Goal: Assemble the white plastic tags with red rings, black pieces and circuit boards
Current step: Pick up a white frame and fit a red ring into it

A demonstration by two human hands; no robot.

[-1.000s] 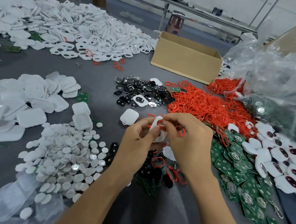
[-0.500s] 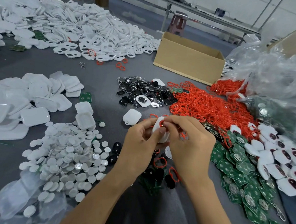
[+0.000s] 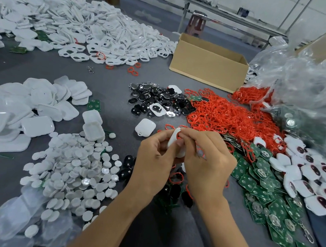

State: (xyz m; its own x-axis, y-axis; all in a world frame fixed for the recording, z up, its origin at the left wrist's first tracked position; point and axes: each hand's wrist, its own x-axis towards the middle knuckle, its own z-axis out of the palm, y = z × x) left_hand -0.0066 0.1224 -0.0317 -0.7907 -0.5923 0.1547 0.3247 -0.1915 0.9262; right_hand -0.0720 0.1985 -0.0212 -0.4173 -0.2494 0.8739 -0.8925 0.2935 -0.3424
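**First:** Your left hand (image 3: 154, 158) is curled round the white tag (image 3: 173, 139), holding it on edge just above the near bench; is that to turn its rim toward your other hand?

**Second:** It looks so; your right hand (image 3: 208, 160) pinches a red ring (image 3: 179, 134) tight at the tag's top edge; I judge you are seating the ring; whether a black piece is already inside, I cannot tell.

**First:** Your stock seems laid within reach; the heap of red rings (image 3: 225, 117) lies far-right of your hands, the black pieces (image 3: 156, 100) far of them, the circuit boards (image 3: 262, 184) fanned out to the right.

**Second:** What look like finished tags (image 3: 313, 175) sit beyond the boards; a few loose rings and black parts lie under your wrists; mind you don't sweep them off.

**First:** To your left, white round discs (image 3: 77, 166) spill from a clear bag, with white covers (image 3: 29, 105) stacked beyond; one white shell (image 3: 145, 128) rests just far-left of your hands.

**Second:** The bench (image 3: 112, 77) is grey and matte; a cardboard box (image 3: 206, 67) stands far, a crumpled plastic bag (image 3: 312, 94) far right, a heap of white frames (image 3: 87, 29) far left; behind, a stool (image 3: 195, 23) and metal rails against a pale wall.
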